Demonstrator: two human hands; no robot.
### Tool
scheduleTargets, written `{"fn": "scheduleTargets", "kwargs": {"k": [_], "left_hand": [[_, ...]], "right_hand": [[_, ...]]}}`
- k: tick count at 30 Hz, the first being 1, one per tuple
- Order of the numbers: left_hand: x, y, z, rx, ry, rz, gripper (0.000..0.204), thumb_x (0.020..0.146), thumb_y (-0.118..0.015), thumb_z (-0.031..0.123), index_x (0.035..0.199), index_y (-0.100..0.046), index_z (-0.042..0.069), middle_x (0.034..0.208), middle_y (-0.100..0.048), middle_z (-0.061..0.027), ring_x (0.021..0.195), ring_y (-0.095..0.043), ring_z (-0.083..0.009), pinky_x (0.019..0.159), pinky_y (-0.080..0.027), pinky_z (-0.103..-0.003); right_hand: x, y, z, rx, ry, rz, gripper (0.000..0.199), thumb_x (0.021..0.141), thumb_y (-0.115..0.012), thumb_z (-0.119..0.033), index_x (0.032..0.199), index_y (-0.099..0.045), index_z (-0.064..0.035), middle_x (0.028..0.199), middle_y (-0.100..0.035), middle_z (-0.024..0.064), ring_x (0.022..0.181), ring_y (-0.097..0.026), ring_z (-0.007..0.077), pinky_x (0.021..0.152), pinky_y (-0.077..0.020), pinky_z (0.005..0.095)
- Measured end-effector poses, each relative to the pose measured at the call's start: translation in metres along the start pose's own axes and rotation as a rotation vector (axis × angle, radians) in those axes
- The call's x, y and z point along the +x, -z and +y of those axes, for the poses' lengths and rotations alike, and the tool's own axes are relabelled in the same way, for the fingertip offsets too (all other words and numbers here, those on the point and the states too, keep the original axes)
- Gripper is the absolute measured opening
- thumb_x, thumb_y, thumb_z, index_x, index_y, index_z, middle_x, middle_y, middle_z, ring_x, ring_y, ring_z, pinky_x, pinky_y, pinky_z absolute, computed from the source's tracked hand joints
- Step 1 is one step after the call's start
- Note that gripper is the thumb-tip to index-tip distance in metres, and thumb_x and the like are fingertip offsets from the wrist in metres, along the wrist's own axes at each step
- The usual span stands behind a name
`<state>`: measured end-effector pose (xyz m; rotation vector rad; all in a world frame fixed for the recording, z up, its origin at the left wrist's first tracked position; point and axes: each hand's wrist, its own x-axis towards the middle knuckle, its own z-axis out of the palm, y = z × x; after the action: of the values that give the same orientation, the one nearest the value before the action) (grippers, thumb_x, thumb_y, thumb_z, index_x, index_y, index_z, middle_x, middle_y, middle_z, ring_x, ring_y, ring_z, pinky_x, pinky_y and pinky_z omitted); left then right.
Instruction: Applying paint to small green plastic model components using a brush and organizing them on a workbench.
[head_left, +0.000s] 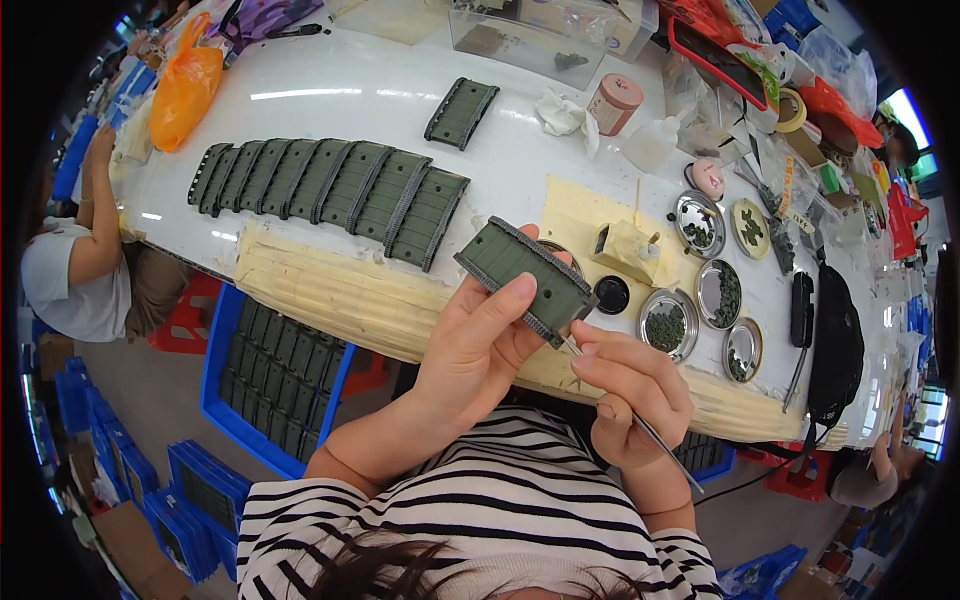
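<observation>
Taking the held piece as the clock's centre, the left hand (pixel 470 350) sits at seven, its thumb and fingers pinching the curved dark-green piece (pixel 500 257), which is tilted above the table's near edge. From between four and five, the right hand (pixel 635 390) pinches a thin metal tool (pixel 672 456); the tool's upper end is at the piece's lower end, though whether it touches I cannot tell.

At ten o'clock lies a row of similar green pieces (pixel 330 185), edge to edge, and at eleven a single green piece (pixel 462 113) apart from them. At three, round metal dishes (pixel 708 290) hold small green bits.

As for writing, clear plastic packaging (pixel 797 195) between two and three carries orange printed characters. Any print on the pink canister (pixel 615 100) at one is too small to read. At eight, a blue crate (pixel 212 375) contains more green pieces.
</observation>
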<state>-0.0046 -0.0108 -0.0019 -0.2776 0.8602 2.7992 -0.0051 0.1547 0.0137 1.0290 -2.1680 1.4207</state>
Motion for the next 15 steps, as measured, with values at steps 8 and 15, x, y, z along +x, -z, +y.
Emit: {"fn": "scheduleTargets", "kwargs": {"k": [8, 15], "left_hand": [[0.0034, 0.0026, 0.0021, 0.002, 0.041, -0.064, 0.051, 0.096, -0.050, 0.020, 0.141, -0.031, 0.004, 0.128, -0.053, -0.0122, 0.116, -0.055, -0.0193, 0.098, -0.047, -0.033], [0.0050, 0.0053, 0.0019, -0.021, 0.059, -0.091, 0.051, 0.096, -0.050, 0.020, 0.141, -0.031, 0.004, 0.129, -0.053, -0.0128, 0.117, -0.054, -0.0201, 0.099, -0.046, -0.034]], "right_hand": [[0.0020, 0.0043, -0.0038, -0.036, 0.038, -0.041, 0.029, 0.070, -0.072, -0.003, 0.098, -0.066, 0.0025, 0.095, -0.064, 0.0144, 0.094, -0.067, 0.0312, 0.076, -0.0567, 0.0340], [0.0016, 0.0036, -0.0051, -0.051, 0.039, -0.042, 0.030, 0.068, -0.074, -0.003, 0.097, -0.067, 0.0017, 0.094, -0.063, 0.0132, 0.094, -0.067, 0.0310, 0.076, -0.0571, 0.0336]]}}
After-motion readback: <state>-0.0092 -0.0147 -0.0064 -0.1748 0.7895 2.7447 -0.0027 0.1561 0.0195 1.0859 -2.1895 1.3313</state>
